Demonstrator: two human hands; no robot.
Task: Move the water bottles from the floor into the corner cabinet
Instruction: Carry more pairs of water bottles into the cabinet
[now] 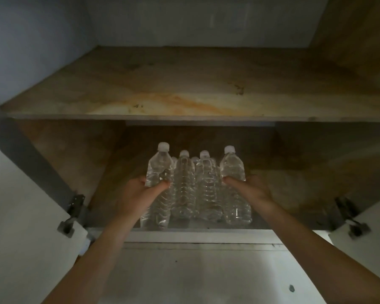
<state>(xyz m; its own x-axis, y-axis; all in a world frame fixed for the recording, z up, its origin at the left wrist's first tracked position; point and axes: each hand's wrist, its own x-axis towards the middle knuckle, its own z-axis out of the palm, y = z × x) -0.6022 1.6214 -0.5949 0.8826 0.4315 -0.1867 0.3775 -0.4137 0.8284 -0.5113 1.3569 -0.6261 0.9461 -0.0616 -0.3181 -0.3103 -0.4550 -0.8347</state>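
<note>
Dim corner cabinet (349,51) interior noted; the lower shelf (283,194) is stained, worn wood-grain board. The left bottle (159,170) is gripped by the left hand (138,189), the right bottle (232,165) by the right hand (250,187), both at the shelf's front edge. A standing row (195,185) is packed between the fingers (162,185).

Risk: the thin, ribbed, clear plastic may be slipped or crushed, neighbours toppled, or a bottle tipped off the lip.

Bare left hand (140,191), bare right hand (253,189)
</note>
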